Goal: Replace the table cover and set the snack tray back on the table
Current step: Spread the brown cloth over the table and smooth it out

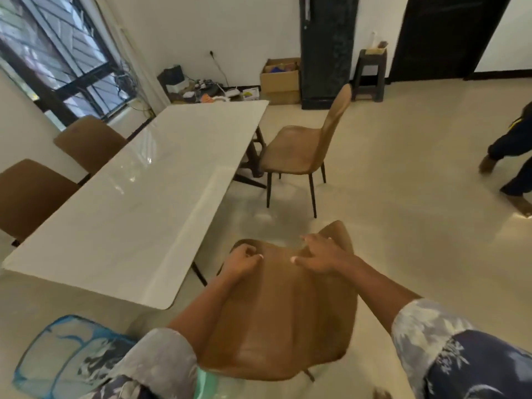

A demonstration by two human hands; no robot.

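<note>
The white table [138, 197] occupies the left-centre of the frame. At lower centre, the left hand [244, 259] grips the edge of the brown chair [282, 326]. The right hand [319, 254] rests on it, fingers spread.

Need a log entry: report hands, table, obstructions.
Left hand grips chair, right hand rests on it. Table shows glossy white top; snack tray not in view.

Short loose sleeves, ending about the elbow; forearms bare below. Left sleeve [161, 358]: pale grey-white cloth, mottled print. Right sleeve [426, 326]: same pale cloth with leaf shapes, turning dark navy with pale leaves nearer the shoulder. Left hand [241, 259], right hand [319, 254]: both bare.
</note>
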